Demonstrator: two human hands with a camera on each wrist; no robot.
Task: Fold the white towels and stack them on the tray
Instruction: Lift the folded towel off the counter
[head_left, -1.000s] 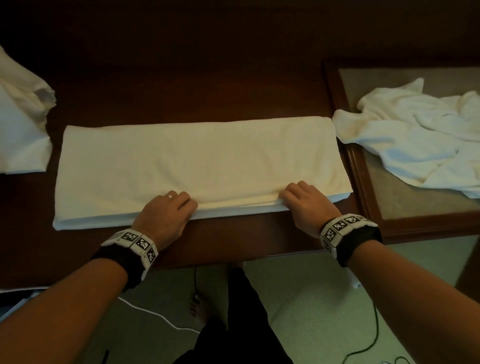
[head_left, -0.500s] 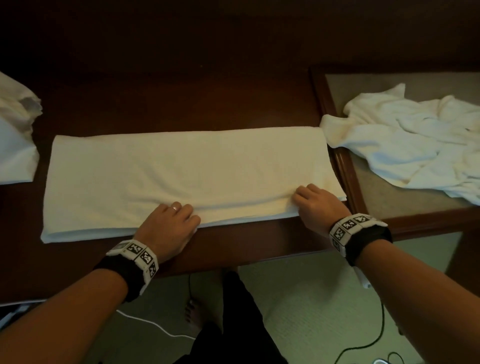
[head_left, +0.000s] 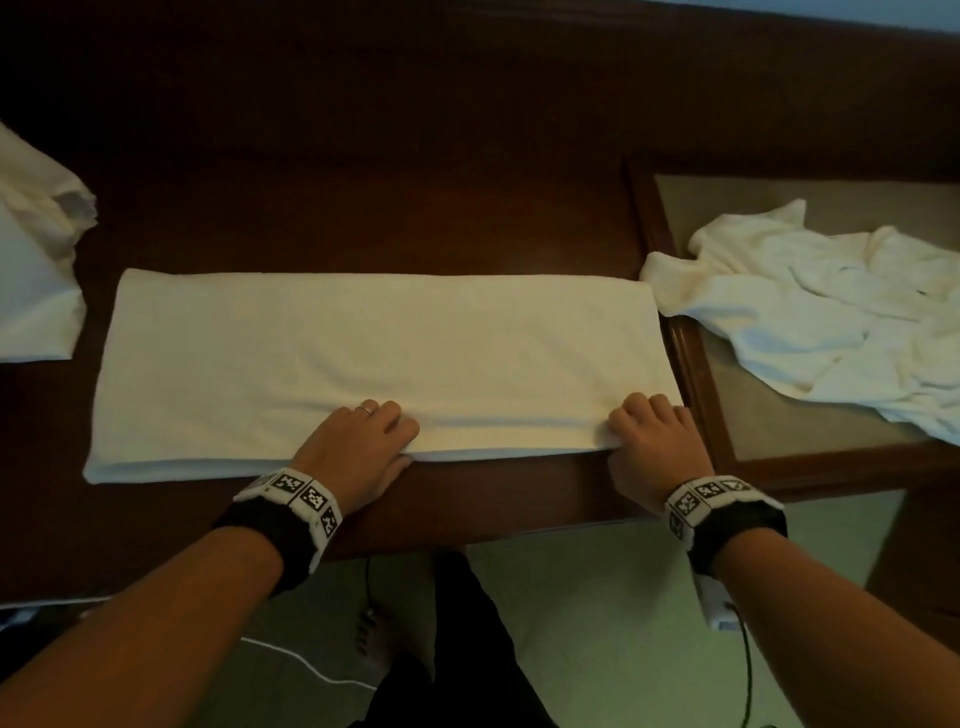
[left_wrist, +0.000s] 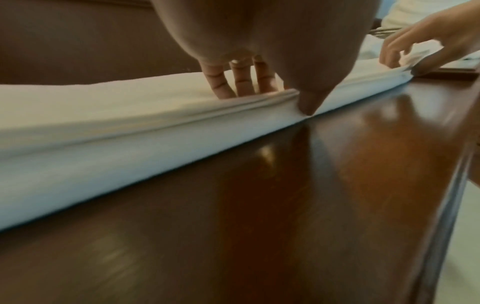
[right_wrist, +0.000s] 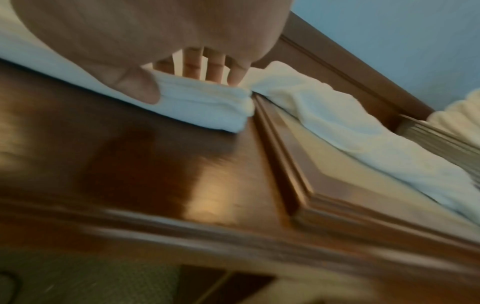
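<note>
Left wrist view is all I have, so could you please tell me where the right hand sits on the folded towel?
Observer: The right hand pinches the folded towel at its near right corner, thumb against the edge and fingers on top.
Operator: Thank you. What lies to the right of that corner?
Observer: The tray lies close beside it and holds a crumpled towel, with one corner draped over the rim.
Operator: Is anything else waiting?
Observer: Yes, another white towel lies at the left end of the table, apart from the folded one.
</note>
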